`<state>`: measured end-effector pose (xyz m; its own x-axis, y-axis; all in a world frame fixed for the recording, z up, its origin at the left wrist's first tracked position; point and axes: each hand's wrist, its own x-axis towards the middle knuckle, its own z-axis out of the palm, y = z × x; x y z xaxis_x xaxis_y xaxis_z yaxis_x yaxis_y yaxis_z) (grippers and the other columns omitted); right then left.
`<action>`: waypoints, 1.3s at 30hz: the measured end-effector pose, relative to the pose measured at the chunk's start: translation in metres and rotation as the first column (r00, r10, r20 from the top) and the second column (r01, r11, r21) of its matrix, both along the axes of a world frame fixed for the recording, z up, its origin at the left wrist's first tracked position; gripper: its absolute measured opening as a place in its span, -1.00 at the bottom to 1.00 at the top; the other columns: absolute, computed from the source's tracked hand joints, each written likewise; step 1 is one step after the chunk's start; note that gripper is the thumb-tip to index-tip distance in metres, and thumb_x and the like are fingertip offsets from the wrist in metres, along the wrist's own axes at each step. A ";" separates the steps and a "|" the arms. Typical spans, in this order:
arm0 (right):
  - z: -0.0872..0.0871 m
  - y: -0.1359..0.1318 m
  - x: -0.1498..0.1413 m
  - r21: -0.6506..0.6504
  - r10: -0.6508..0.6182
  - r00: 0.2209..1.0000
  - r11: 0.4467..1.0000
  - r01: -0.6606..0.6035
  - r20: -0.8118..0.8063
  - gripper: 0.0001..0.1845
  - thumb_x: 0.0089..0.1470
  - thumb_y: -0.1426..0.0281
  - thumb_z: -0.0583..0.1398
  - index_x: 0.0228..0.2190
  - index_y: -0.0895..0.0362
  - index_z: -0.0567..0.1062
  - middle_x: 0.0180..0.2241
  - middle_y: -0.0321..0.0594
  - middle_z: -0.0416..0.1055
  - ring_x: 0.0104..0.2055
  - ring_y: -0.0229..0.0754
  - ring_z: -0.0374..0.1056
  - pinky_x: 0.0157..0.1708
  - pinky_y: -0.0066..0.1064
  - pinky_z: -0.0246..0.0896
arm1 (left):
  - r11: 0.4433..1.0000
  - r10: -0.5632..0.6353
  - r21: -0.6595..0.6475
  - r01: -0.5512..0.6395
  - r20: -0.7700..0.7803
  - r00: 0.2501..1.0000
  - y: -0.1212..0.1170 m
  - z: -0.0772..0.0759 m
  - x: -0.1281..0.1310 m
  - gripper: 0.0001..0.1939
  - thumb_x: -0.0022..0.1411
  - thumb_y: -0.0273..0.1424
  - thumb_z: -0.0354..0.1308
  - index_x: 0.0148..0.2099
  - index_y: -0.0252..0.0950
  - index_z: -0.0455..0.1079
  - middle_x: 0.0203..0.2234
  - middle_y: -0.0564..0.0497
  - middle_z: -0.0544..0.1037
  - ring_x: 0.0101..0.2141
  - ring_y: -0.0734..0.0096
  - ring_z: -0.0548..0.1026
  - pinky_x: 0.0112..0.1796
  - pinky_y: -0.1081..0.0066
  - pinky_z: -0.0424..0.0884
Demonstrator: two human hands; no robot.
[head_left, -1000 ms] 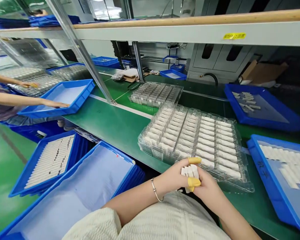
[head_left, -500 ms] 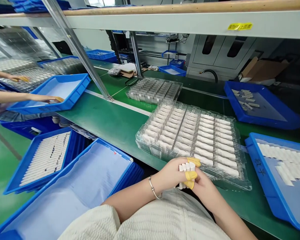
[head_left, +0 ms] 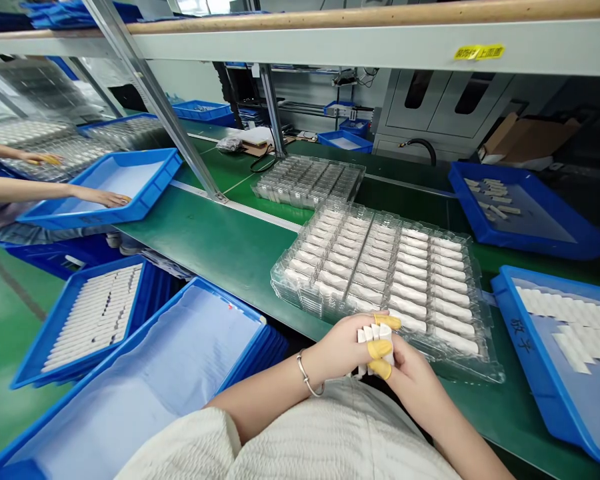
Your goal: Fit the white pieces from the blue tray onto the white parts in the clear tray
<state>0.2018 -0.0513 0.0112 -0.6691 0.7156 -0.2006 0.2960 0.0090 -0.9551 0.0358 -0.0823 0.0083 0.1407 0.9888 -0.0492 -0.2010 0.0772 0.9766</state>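
Note:
Several small white sticks (head_left: 373,333), stacked side by side, are gripped between my hands in front of my body. My left hand (head_left: 347,340) is closed on them, with yellow finger cots on its thumb and a finger. From the other side my right hand (head_left: 405,365) also grips the bundle, its thumb in a yellow cot pressed against the lower part. Its other fingers are mostly hidden. Just beyond the hands lies a stack of clear plastic trays (head_left: 293,293), its top one filled with rows of white pieces (head_left: 410,280).
Blue trays stand at right, one with white pieces (head_left: 575,310). At left, a cloth-lined blue tray (head_left: 145,380) lies beside a tray of white sticks (head_left: 93,313). A metal post (head_left: 155,100) and shelf edge (head_left: 330,47) cross above the green table (head_left: 220,233). A co-worker's hand (head_left: 103,197) is far left.
The view has shifted slightly down and right since the first frame. My right thumb now shows against the bundle. My hands stay together on the sticks.

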 end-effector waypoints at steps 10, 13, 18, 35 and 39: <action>0.000 0.004 0.004 0.069 0.019 0.998 0.997 -0.023 0.063 -0.74 0.19 0.16 0.16 -0.27 0.10 0.43 -0.30 -0.22 0.45 -0.20 -0.07 0.35 -0.23 -0.31 0.28 | 0.997 0.019 0.080 -0.009 -0.118 0.993 0.003 0.006 -0.006 -0.45 0.12 -0.09 0.31 0.10 -0.26 0.49 0.20 -0.17 0.41 0.21 -0.02 0.33 0.21 0.09 0.24; -0.004 0.005 0.006 0.131 0.024 0.998 0.991 -0.031 0.054 -0.80 0.17 0.22 0.17 -0.32 0.10 0.42 -0.34 -0.23 0.44 -0.19 -0.05 0.37 -0.23 -0.30 0.29 | 0.985 -0.018 0.164 0.060 -0.250 0.968 0.004 0.008 -0.007 -0.54 0.14 -0.16 0.32 0.06 -0.20 0.51 0.16 -0.11 0.46 0.25 0.03 0.29 0.23 0.12 0.20; -0.010 0.008 0.007 0.293 0.029 0.999 0.956 -0.034 0.023 -0.86 0.12 0.33 0.17 -0.28 0.11 0.47 -0.28 -0.17 0.50 -0.25 -0.06 0.41 -0.26 -0.30 0.32 | 0.936 -0.041 0.314 0.158 -0.351 0.936 0.006 0.011 -0.009 -0.46 0.09 -0.16 0.38 0.12 -0.14 0.47 0.09 -0.08 0.53 0.28 0.06 0.24 0.26 0.10 0.13; -0.012 0.010 0.002 0.376 0.120 0.993 0.920 -0.110 -0.003 -0.82 0.07 0.39 0.17 -0.30 0.08 0.59 -0.25 -0.15 0.58 -0.24 -0.03 0.48 -0.28 -0.28 0.40 | 0.902 -0.069 0.367 0.228 -0.399 0.914 0.005 0.018 -0.005 -0.58 0.12 -0.14 0.34 0.02 -0.13 0.53 0.10 -0.07 0.52 0.27 0.14 0.27 0.30 0.10 0.04; -0.015 0.011 0.001 0.445 0.152 0.988 0.884 -0.143 0.015 -0.77 0.10 0.35 0.18 -0.21 0.06 0.60 -0.16 -0.09 0.56 -0.14 0.03 0.48 -0.19 -0.19 0.42 | 0.892 -0.100 0.379 0.246 -0.366 0.925 0.004 0.019 -0.005 -0.59 0.14 -0.14 0.33 0.02 -0.16 0.53 0.10 -0.09 0.53 0.28 0.13 0.24 0.29 0.11 0.06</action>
